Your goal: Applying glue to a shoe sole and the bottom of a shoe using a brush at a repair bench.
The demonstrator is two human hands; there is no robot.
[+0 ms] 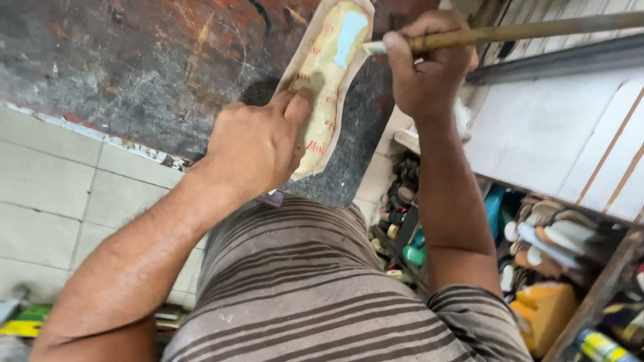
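My left hand (258, 144) is in the middle of the frame. Its fingers (295, 100) are bent and press down on a shoe insole (327, 80), holding it flat on the dark, scratched surface (134, 67). My right hand (426, 64) is at the top, a bit to the right. Its fingers (396, 57) are closed tight around a long thin brush handle (537, 30). The handle runs off to the upper right corner. The pale tip of the brush (373, 47) touches the right edge of the insole, near its top end.

The insole is long and thin. It runs from the lower middle up to the top of the frame, leaning a little to the right. It is cream and tan, with a light blue patch (350, 33) near the top and small red marks along both edges. The blue patch is just left of the brush tip, so my right hand is nearer to it. My left hand holds the lower half.

My striped shirt (302, 288) fills the bottom. At the lower right is a shelf (597, 295) with a yellow container (547, 312), a teal bottle (414, 255) and pale shoe parts (557, 234). Grey floor tiles (54, 194) are at the left.
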